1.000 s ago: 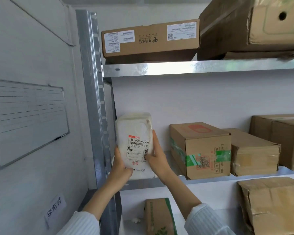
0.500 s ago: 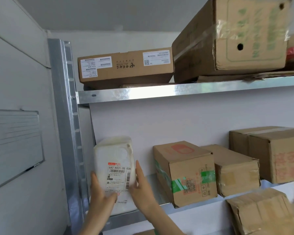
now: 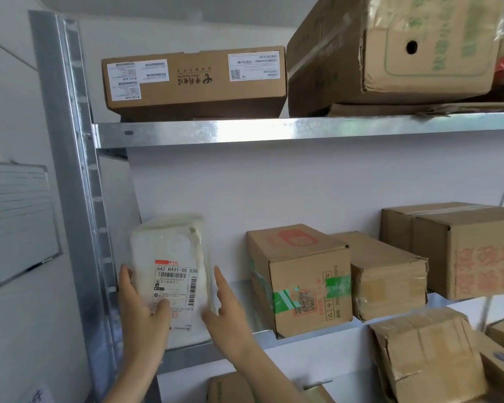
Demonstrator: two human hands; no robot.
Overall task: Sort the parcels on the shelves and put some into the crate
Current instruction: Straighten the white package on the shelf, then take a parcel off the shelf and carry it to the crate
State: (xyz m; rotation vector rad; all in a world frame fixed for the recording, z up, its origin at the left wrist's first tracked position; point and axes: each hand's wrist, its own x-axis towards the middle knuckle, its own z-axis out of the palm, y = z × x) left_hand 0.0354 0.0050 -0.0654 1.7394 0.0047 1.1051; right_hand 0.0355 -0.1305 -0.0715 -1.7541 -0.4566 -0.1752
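Head view: white plastic-wrapped parcel (image 3: 172, 251) with a barcode label stands upright at the left end of the middle metal shelf (image 3: 184, 357), just beside the grey steel upright (image 3: 70, 170). Left hand (image 3: 140, 315) grips the parcel's left edge, thumb across the label front. Right hand (image 3: 227, 315) is flat, fingers straight, against the parcel's right edge, holding nothing. To the right on the same shelf: brown cardboard box with green tape (image 3: 303, 286), plain brown box (image 3: 387, 274), larger box with red print (image 3: 472, 251). Top shelf (image 3: 303, 128): flat brown labelled box (image 3: 192, 80), big carton with green print (image 3: 390, 48). Whiteboard (image 3: 15, 222) on the left wall.
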